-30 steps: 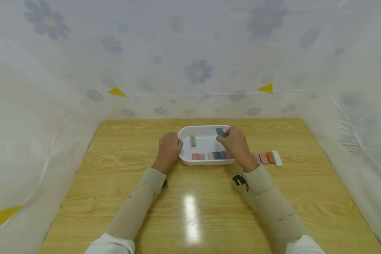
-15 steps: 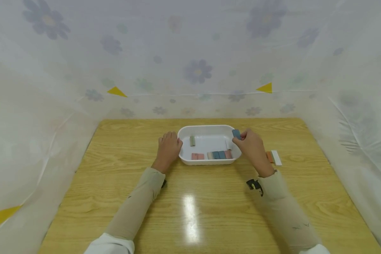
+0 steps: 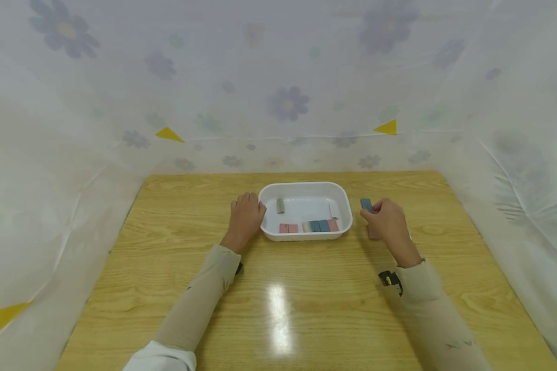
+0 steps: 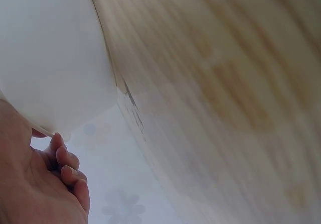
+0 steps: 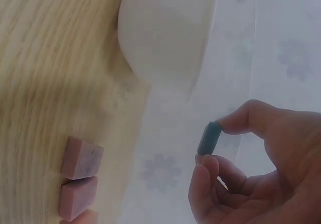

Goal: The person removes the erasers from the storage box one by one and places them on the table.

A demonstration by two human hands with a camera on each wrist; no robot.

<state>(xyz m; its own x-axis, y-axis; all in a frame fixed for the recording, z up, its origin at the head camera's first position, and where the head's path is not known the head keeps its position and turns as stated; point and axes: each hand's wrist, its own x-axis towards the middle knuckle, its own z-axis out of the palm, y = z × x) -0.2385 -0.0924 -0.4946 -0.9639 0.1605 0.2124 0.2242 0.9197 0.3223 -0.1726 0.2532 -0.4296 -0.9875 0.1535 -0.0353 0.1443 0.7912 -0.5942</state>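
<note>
Between thumb and fingertips, my right hand (image 3: 391, 226) pinches a small blue block (image 3: 365, 204), held above the table just right of the white plastic tray (image 3: 306, 237). The right wrist view shows the same dark blue-green block (image 5: 209, 137) edge-on. Below it on the table lie pink blocks (image 5: 80, 157) in a row, which the hand partly covers in the head view. My left hand (image 3: 245, 219) grips the tray's left rim, fingers curled at the edge. Inside the tray are a pale green block (image 3: 280, 206), two pink blocks (image 3: 288, 228) and a row of cream, blue and pink blocks (image 3: 319, 226).
A white strip (image 3: 333, 211) lies near the tray's right end. The wooden table (image 3: 241, 309) runs to a wall of flowered plastic sheeting (image 3: 241, 93) at the back and sides. Yellow triangles (image 3: 386, 127) mark the sheeting.
My right hand has carried the blue block from over the tray, out past its right rim, to above the table on the right. The left hand stays at the tray's rim.
</note>
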